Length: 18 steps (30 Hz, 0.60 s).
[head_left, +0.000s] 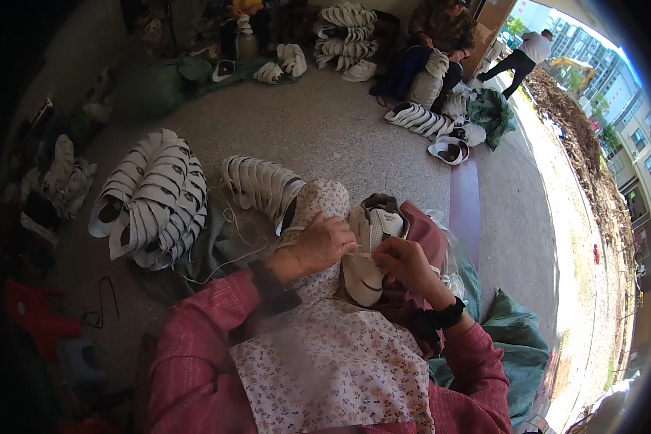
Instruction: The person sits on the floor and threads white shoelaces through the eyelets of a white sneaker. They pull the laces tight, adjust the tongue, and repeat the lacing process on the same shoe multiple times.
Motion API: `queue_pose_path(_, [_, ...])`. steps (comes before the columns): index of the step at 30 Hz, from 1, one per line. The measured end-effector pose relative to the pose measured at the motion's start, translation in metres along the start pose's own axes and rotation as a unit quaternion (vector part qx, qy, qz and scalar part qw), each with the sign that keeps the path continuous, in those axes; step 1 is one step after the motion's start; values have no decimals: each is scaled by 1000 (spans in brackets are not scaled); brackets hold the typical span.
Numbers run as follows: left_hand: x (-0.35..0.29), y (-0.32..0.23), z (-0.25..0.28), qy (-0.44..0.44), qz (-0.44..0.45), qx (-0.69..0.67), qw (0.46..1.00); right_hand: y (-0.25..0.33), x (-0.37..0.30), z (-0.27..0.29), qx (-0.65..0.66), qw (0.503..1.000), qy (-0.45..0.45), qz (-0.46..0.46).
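Observation:
A white and beige shoe upper (362,281) rests on my lap, its dark-lined opening pointing away from me. My left hand (322,242) is closed in a pinch at the left side of the upper. On its right side, my right hand (406,264) is also pinched, fingers bent inward. A thin pale cord (362,254) spans the short gap between both sets of fingertips, across the upper. The fingertips' exact hold is partly hidden. Under the upper lie a flowered apron (333,362) and a dark pink cloth (424,235).
Left of my knees stand nested stacks of white shoe uppers (152,195), with another row (264,184) nearer. Loose white cord (228,262) trails over green cloth. A red stool (40,315) is at left, a green sack (513,347) at right. Other people sit at the back; one stands outside.

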<state>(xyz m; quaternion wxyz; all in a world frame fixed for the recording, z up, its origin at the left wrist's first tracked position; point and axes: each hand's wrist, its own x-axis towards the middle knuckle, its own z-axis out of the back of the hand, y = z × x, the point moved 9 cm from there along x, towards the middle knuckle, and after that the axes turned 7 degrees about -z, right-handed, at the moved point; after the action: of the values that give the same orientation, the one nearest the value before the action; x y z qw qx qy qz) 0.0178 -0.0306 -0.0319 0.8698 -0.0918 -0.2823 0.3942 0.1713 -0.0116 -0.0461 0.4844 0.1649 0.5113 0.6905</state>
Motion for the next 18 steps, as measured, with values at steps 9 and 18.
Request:
queue_pose_path(9, [5,-11,-1,-24,-6,15,1000,0,0,-7,12,1000,-16,-24])
queue_pose_path(18, [3,-14,-3,-47,-15,0,999,2,0,-10,23,999,-22,-16])
